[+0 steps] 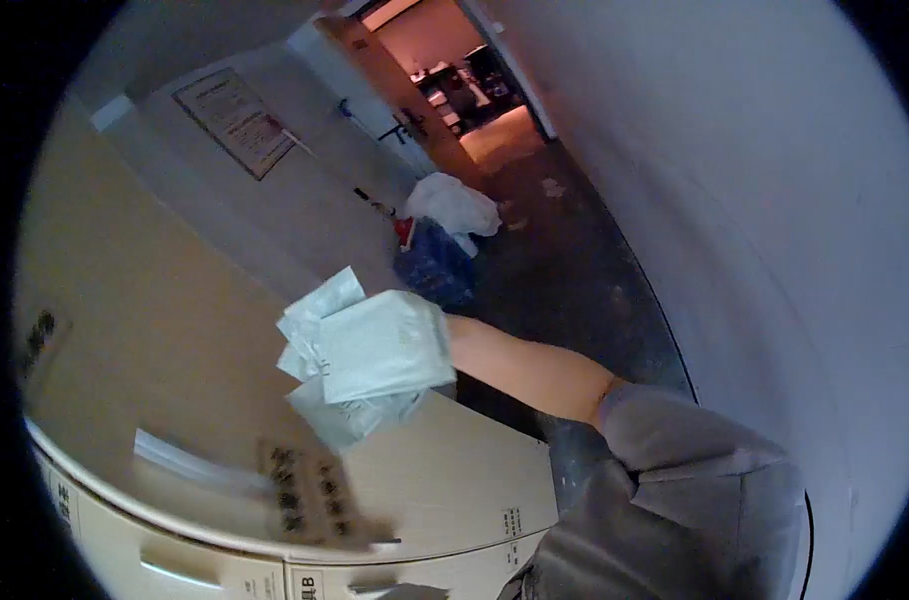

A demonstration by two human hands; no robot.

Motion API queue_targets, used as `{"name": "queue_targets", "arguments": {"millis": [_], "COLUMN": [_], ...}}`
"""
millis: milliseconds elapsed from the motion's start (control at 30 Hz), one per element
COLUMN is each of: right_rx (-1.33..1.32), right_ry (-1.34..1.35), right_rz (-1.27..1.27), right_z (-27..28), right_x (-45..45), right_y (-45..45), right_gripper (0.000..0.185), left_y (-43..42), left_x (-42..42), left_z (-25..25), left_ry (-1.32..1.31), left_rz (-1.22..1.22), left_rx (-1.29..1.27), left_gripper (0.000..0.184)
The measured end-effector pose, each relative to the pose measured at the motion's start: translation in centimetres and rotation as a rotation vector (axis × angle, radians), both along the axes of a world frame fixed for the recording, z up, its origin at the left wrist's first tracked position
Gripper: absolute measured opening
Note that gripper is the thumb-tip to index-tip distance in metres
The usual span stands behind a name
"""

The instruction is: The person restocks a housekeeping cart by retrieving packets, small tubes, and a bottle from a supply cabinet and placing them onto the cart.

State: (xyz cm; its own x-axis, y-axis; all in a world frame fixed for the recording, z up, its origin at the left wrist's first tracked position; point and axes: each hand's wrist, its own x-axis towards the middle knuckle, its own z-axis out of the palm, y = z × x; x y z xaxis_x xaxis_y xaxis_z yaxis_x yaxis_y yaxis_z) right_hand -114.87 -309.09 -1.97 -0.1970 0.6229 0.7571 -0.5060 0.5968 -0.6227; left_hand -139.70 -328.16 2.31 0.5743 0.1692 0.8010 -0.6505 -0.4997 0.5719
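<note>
Grasping a bunch of pale packets (387, 348), the right hand (457, 338) is almost wholly hidden behind them; its fingers are covered, so how far they are spread cannot be told, though the bunch is plainly in its grip. The bare forearm (535, 368) runs in from a grey sleeve (695, 435) at the lower right. The left hand lies outside the view, and its state cannot be told.

At least four packets can be made out, overlapping; the exact number is unclear. They are held up near the middle of the view, in front of a cream cabinet (475, 450); whether they touch it cannot be told. Flat and roughly four-sided, they fan out leftward from the wrist. The front packet's long axis runs nearly left to right, its right end slightly higher. Another pokes out to the upper left, and one slants below with its corners toward the bottom. Small dark marks show on their faces, too blurred to read.

On the cabinet, two pale bar handles (200, 465) stand out, along with blurred dark lettering (290, 488). Farther off are one white plastic bag (453, 203), one bulky blue object (435, 265) just beside it, one framed notice (237, 122) on the wall and one reddish-lit doorway (500, 130).
</note>
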Motion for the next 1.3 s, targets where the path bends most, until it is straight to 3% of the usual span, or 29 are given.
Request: {"name": "queue_targets", "arguments": {"millis": [67, 100, 200, 233, 267, 333, 367, 467, 533, 600, 633, 667, 700, 767, 833, 900, 933, 967, 1033, 1067, 1133, 1233, 1300], "right_rx": [-0.055, -0.165, -0.492, -0.451, -0.506, -0.522, -0.545, -0.539, -0.54, -0.518, -0.391, -0.256, -0.286, -0.317, -0.408, -0.538, -0.642, -0.656, -0.97, -0.973, -1.019, -0.915, -0.855], "right_ry": [-0.142, -0.337, -0.629, -0.53, -0.615, -0.854, -0.936, -0.823, -0.795, -0.809, -0.939, -1.055, -1.065, -0.961, -0.956, -0.791, -0.676, -0.676, -0.54, -0.541, -0.27, -0.414, -0.483], "right_rz": [0.027, -0.052, -0.145, -0.169, -0.092, -0.225, -0.269, -0.296, -0.349, -0.405, -0.525, -0.647, -0.646, -0.394, -0.336, -0.334, -0.286, -0.288, -0.425, -0.445, -0.519, -0.64, -0.713], "right_z": [-0.6, -0.5, -5.5, -7.8, -8.2, -11.4, -13.4, -16.4, -16.3, -17.5, -18.1, -18.9, -18.8, -16.9, -17.6, -20.7, -21.7, -22.5, -22.5, -23.2, -25.0, -23.1, -22.1], "right_x": [0.3, 1.2, 4.2, 5.4, 7.1, 8.7, 9.7, 16.5, 22.5, 25.2, 26.9, 29.0, 30.6, 31.9, 34.9, 37.7, 38.9, 40.2, 41.9, 42.6, 44.3, 46.8, 50.0], "right_y": [2.4, 2.7, 9.9, 11.7, 12.1, 13.4, 16.4, 18.0, 19.0, 20.0, 20.0, 20.4, 21.3, 22.2, 24.1, 28.1, 30.4, 32.6, 35.8, 37.7, 41.9, 47.8, 49.7], "right_gripper": [0.03, 0.037, 0.039, 0.039, 0.038, 0.033, 0.032, 0.031, 0.031, 0.031, 0.031, 0.031, 0.031, 0.032, 0.034, 0.038, 0.037, 0.037, 0.033, 0.033, 0.032, 0.031, 0.03], "left_y": [1.0, 1.3, 3.5, 6.5, 9.7, 14.3, 18.5, 26.4, 31.5, 34.1, 34.5, 36.0, 38.5, 42.1, 44.7, 48.9, 51.5, 53.9, 58.0, 59.4, 64.1, 70.1, 72.4], "left_x": [0.3, 0.9, 4.4, 6.8, 9.7, 12.7, 14.3, 20.9, 25.3, 28.1, 29.9, 31.9, 33.3, 34.2, 37.5, 39.7, 41.1, 41.8, 42.5, 42.6, 43.3, 47.7, 52.1], "left_z": [-3.3, -5.5, -9.9, -9.7, -9.0, -10.8, -12.0, -17.3, -19.7, -20.7, -20.6, -21.6, -23.1, -25.4, -25.4, -26.7, -27.7, -28.2, -28.2, -27.7, -29.9, -29.6, -28.0], "left_ry": [0.039, 0.052, 0.128, 0.223, 0.307, 0.286, 0.307, 0.387, 0.37, 0.297, 0.208, 0.173, 0.188, 0.237, 0.27, 0.281, 0.262, 0.269, 0.192, 0.148, 0.225, 0.29, 0.534], "left_rz": [0.381, 0.595, 1.203, 1.155, 1.102, 1.092, 1.081, 1.178, 0.896, 0.769, 0.658, 0.514, 0.5, 0.369, 0.402, 0.283, 0.439, 0.433, 0.457, 0.36, 0.247, 0.169, 0.311], "left_rx": [-0.133, -0.224, -0.543, -0.441, -0.337, -0.238, -0.275, -0.473, -1.031, -1.197, -1.33, -1.313, -1.337, -1.39, -1.401, -1.419, -1.407, -1.418, -1.376, -1.4, -1.401, -1.31, -1.173], "left_gripper": [0.033, 0.037, 0.051, 0.065, 0.079, 0.053, 0.053, 0.045, 0.049, 0.048, 0.048, 0.045, 0.045, 0.042, 0.044, 0.045, 0.048, 0.048, 0.051, 0.051, 0.052, 0.052, 0.051]}}
